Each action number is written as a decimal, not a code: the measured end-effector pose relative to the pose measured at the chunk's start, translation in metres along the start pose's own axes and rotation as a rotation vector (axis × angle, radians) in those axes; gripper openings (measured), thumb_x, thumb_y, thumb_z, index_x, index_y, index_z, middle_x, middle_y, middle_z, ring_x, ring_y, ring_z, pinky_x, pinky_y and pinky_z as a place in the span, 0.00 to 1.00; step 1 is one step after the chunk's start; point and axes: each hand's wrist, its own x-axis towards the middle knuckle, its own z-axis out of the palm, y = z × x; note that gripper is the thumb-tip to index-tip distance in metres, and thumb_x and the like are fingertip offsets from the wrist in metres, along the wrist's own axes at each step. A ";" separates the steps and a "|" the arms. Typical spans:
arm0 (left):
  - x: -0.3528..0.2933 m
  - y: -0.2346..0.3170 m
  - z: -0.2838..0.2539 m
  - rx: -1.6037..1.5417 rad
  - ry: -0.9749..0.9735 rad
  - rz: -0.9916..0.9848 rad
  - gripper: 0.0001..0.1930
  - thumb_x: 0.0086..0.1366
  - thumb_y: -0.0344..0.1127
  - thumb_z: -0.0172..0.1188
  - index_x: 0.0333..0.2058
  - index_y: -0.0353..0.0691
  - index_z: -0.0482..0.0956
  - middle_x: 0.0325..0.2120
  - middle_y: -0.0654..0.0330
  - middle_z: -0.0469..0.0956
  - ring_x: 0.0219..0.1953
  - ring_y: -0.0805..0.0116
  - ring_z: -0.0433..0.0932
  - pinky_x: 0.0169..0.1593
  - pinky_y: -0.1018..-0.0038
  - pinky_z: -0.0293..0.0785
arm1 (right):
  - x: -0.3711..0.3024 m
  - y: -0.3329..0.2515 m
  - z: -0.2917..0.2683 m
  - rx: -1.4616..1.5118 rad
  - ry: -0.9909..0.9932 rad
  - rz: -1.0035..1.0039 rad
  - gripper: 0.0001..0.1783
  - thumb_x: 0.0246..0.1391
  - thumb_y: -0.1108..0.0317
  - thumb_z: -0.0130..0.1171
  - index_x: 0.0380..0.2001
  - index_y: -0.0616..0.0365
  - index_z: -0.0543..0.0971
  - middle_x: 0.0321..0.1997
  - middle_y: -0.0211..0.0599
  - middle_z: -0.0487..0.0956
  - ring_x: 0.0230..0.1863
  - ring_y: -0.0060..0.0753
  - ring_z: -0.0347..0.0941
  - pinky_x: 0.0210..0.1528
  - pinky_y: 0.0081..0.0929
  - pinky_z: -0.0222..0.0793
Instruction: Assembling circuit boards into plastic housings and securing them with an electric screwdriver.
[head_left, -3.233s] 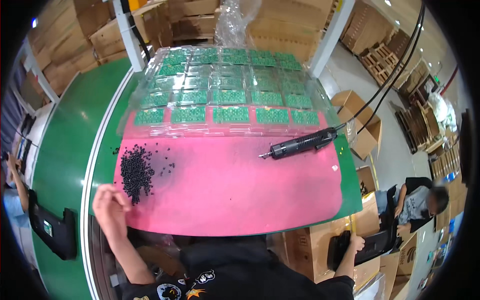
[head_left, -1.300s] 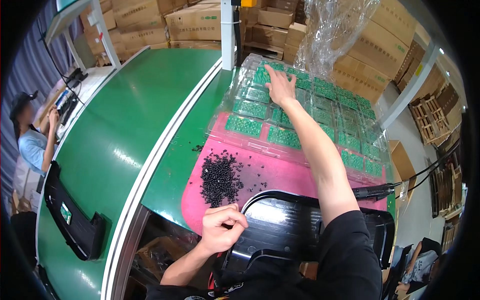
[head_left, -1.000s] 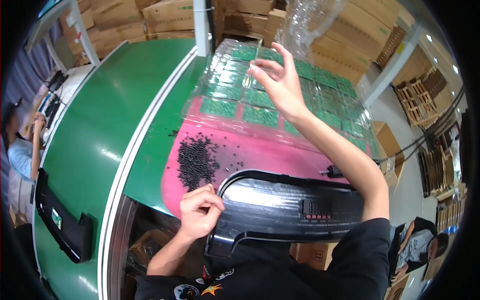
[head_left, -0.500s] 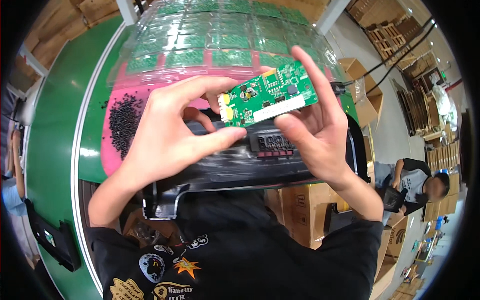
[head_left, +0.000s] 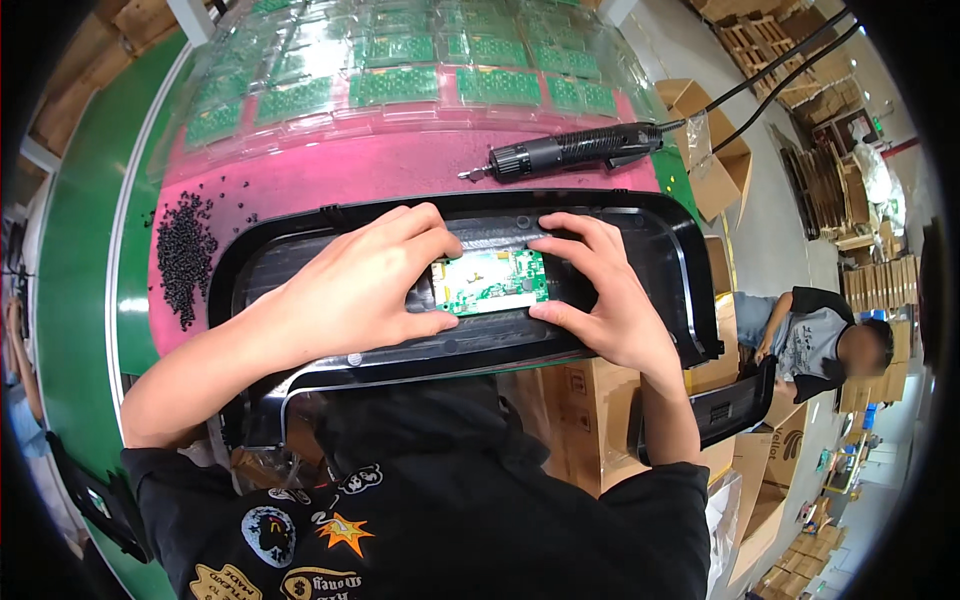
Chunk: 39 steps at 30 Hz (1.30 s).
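**Circuit board seated in panel recess; fastening not yet started**

The green circuit board (head_left: 492,281) lies in the rectangular recess at the centre of the black plastic panel (head_left: 640,225), which rests across the near edge of the pink mat (head_left: 380,175) on the table. Placement of the board appears complete or nearly so; whether it is fully seated cannot be told.

The left hand (head_left: 350,290) covers the board's 9 o'clock edge, with the thumb below and the fingers (head_left: 415,225) spread over the recess rim, pinching the board's end. The right hand (head_left: 605,295) mirrors this at the 3 o'clock edge, thumb and fingers closed on the board's other end.

Remaining work, judged from the layout:

- The electric screwdriver (head_left: 575,152) lies untouched at 12 o'clock from the panel.
- The heap of small black screws (head_left: 185,255) sits at 9 o'clock, apart from both hands.
- No screw is visible in the board.

Trays of further green boards (head_left: 400,70) lie beyond, under clear film.
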 end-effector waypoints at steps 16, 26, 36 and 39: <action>0.003 -0.004 0.002 0.000 -0.012 -0.048 0.26 0.46 0.34 0.71 0.45 0.34 0.73 0.40 0.55 0.70 0.44 0.55 0.74 0.47 0.65 0.72 | 0.000 -0.001 0.008 -0.074 0.064 0.049 0.29 0.44 0.65 0.68 0.51 0.58 0.74 0.59 0.41 0.66 0.61 0.49 0.58 0.63 0.41 0.55; -0.019 0.010 -0.025 0.059 0.130 -0.054 0.25 0.55 0.36 0.66 0.48 0.30 0.70 0.41 0.48 0.72 0.45 0.52 0.76 0.45 0.65 0.74 | 0.002 -0.010 0.002 0.048 0.078 0.065 0.44 0.36 0.72 0.71 0.59 0.60 0.63 0.60 0.47 0.64 0.62 0.47 0.59 0.65 0.37 0.53; -0.137 -0.036 -0.075 0.637 0.206 -0.617 0.19 0.51 0.20 0.58 0.44 0.37 0.73 0.36 0.52 0.74 0.40 0.53 0.76 0.42 0.63 0.73 | 0.022 0.050 -0.092 -0.334 0.404 0.222 0.25 0.56 0.70 0.57 0.57 0.54 0.67 0.43 0.33 0.68 0.46 0.28 0.63 0.55 0.25 0.56; -0.144 -0.048 -0.071 0.572 0.233 -0.612 0.23 0.48 0.17 0.56 0.45 0.38 0.72 0.39 0.53 0.71 0.46 0.52 0.73 0.44 0.61 0.71 | 0.039 0.085 -0.107 -0.188 0.219 0.400 0.25 0.61 0.68 0.54 0.61 0.49 0.65 0.42 0.27 0.71 0.37 0.19 0.65 0.43 0.14 0.61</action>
